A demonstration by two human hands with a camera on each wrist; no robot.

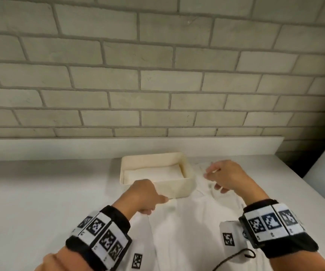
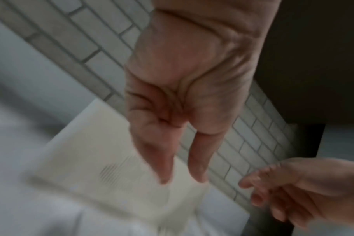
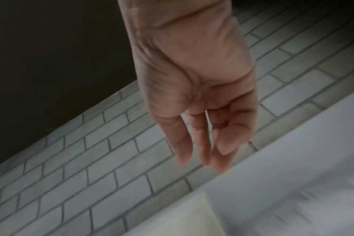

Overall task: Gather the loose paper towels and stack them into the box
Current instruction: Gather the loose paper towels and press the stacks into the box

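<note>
Matt cream plastic box, soft crinkled white paper towels, smooth matt counter, rough brick wall.

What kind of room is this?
Probably a kitchen or utility corner, though I can't be sure: a pale brick wall behind a white counter, with a cream box and loose paper towels on it.

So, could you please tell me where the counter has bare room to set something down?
Free: the counter left of the box, and the strip behind it below the ledge. Crowded: in front and right of the box, where paper towels and both hands are.
</note>
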